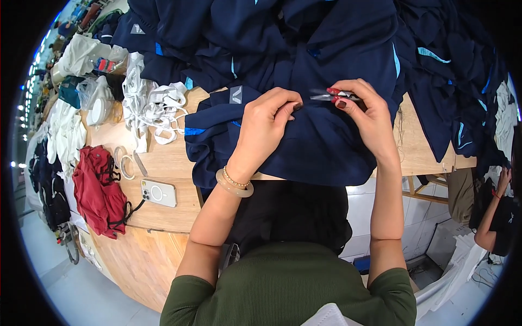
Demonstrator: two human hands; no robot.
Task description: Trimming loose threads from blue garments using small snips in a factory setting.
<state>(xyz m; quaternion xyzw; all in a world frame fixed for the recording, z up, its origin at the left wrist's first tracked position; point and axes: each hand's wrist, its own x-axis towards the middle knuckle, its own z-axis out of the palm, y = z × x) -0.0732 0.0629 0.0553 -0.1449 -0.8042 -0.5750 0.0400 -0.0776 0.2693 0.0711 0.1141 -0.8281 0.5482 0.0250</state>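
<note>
A navy garment (326, 144) with bright blue trim lies over the table edge in front of me. My left hand (272, 114) is closed on its cloth in a pinch, thumb against the fingers. In my right hand (363, 103) I hold small thread snips (329, 97), their blades pointing left toward the pinched spot. The blades are a little blurred and hover just over the navy cloth. Whether a thread lies between the hands is too small to tell.
More navy garments (228, 38) are heaped along the far side. On the wooden table (168, 214) at left are a phone (159, 193), tape rolls (126, 165), a red bag (99, 190) and white straps (163, 103). A person's arm (492, 217) shows at far right.
</note>
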